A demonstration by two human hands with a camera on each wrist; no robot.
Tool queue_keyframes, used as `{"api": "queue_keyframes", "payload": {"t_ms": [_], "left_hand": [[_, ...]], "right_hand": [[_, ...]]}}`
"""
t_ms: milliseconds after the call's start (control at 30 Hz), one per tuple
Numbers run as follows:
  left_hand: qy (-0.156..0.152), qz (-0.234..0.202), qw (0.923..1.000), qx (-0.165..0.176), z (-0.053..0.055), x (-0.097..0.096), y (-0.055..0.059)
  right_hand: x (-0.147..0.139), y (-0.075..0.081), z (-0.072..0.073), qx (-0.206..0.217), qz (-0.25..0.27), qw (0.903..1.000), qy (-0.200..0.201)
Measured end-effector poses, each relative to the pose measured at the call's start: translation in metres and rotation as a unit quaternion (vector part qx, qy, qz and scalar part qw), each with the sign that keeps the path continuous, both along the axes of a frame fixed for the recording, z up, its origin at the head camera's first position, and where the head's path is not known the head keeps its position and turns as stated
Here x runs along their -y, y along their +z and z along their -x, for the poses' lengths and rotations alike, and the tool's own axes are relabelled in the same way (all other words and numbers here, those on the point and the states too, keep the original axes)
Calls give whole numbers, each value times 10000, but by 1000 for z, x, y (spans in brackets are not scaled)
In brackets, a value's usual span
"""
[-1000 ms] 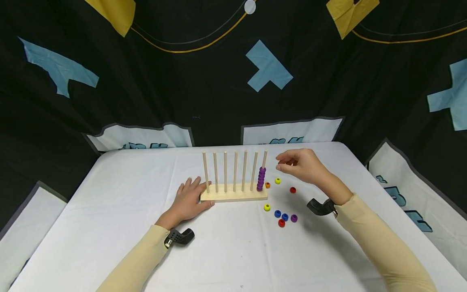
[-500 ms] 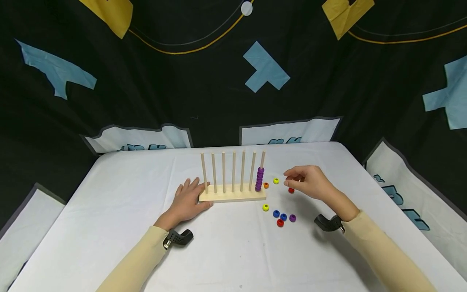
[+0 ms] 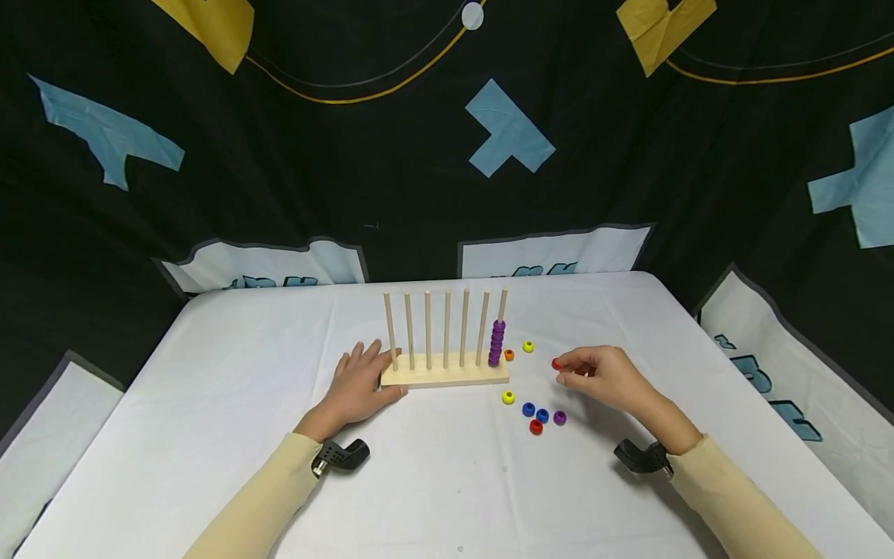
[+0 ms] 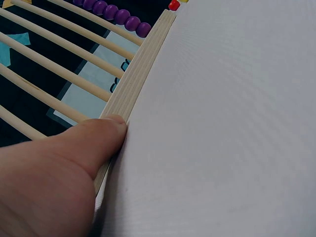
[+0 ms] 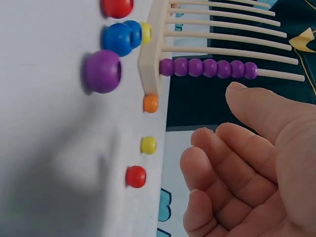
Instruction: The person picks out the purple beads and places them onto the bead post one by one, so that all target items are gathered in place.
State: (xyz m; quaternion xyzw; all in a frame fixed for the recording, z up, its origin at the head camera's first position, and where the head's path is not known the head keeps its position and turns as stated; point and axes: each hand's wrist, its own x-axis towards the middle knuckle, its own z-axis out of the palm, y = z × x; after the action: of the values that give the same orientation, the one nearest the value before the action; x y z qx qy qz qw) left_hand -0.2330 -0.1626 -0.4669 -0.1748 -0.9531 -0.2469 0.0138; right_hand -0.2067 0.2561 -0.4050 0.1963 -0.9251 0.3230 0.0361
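A wooden peg stand (image 3: 447,376) with several upright pegs stands mid-table. Purple beads (image 3: 497,344) are stacked on its rightmost peg. My left hand (image 3: 358,386) holds the stand's left end, its thumb on the front edge of the base (image 4: 143,64) and its other fingers spread at the left and behind. My right hand (image 3: 606,378) hovers at the right, fingers loosely bent, thumb apart. Its fingertips are closest to a red bead (image 3: 556,363), which in the right wrist view lies on the table apart from the fingers.
Right of the stand lie an orange bead (image 3: 509,355) and a yellow bead (image 3: 528,346). In front are another yellow bead (image 3: 507,397), two blue beads (image 3: 528,409), a purple bead (image 3: 560,418) and a second red bead (image 3: 535,427). A dark curtain (image 3: 412,178) hangs behind.
My right hand has moved down and toward the front, from beside the purple stack to the red bead. My left hand stays on the stand.
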Motion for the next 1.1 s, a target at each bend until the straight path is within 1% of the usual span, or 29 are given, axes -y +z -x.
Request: {"api": "queue_keyframes", "payload": {"t_ms": [133,233,400,500,800,1100], "left_hand": [[-12,16,10000,-15,1,0,-1],[-18,35,10000,-25,1,0,-2],[-11,24,10000,-21,1,0,-2],[-7,20,10000,-24,1,0,-2],[-4,39,10000,-8,2,0,-2],[0,41,10000,-16,2,1,-2]], "right_hand": [[-6,-8,-5,19,8,10000,-15],[-8,-13,-8,118,43,9999,-24],[-11,-18,-15,291,130,9995,-67],[-13,-21,-17,272,135,9995,-82],[-15,-26,-18,311,186,9993,75],[-16,-32,-17,479,130,9982,337]]}}
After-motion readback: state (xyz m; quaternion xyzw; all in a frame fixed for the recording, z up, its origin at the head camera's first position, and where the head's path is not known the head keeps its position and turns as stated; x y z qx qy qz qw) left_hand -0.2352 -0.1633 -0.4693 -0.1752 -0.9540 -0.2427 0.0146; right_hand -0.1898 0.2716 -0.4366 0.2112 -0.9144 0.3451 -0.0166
